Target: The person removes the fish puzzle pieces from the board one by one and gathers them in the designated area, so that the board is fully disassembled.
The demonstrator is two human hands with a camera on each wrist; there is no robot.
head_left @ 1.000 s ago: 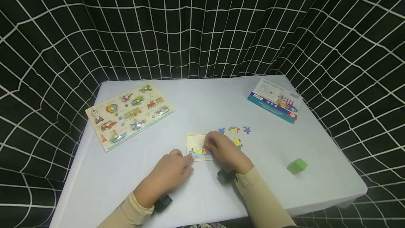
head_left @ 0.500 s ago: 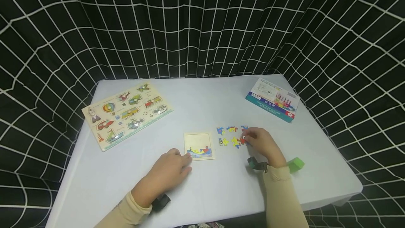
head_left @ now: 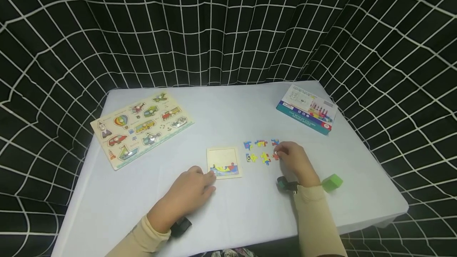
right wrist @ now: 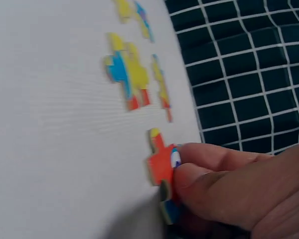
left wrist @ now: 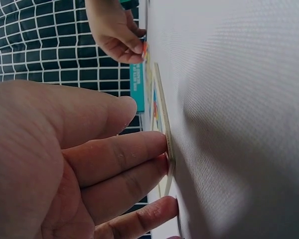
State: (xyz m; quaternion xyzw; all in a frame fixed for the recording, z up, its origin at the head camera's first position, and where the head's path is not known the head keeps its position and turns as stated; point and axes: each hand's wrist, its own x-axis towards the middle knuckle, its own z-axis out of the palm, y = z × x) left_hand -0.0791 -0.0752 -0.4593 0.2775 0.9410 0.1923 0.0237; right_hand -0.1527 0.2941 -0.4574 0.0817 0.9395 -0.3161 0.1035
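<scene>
A small square wooden puzzle tray lies on the table, its lower part filled with blue, yellow and red pieces. My left hand rests at its lower left corner. In the left wrist view, fairly straight fingers touch the tray's edge. To the tray's right, my right hand pinches a red jigsaw piece with a white eye spot between thumb and finger. Beside it lie several loose jigsaw pieces, such as a yellow and blue one. The right fingertips partly cover the red piece.
A large wooden peg puzzle board with vehicle pictures lies at the left. At the back right is a teal and white box. A green block sits beside the right forearm. A black curtain with a white grid surrounds the white table.
The right hand has left a red piece in the tray's lower right and moved right to the loose pieces, where it takes hold of another. The left hand stays at the tray.
</scene>
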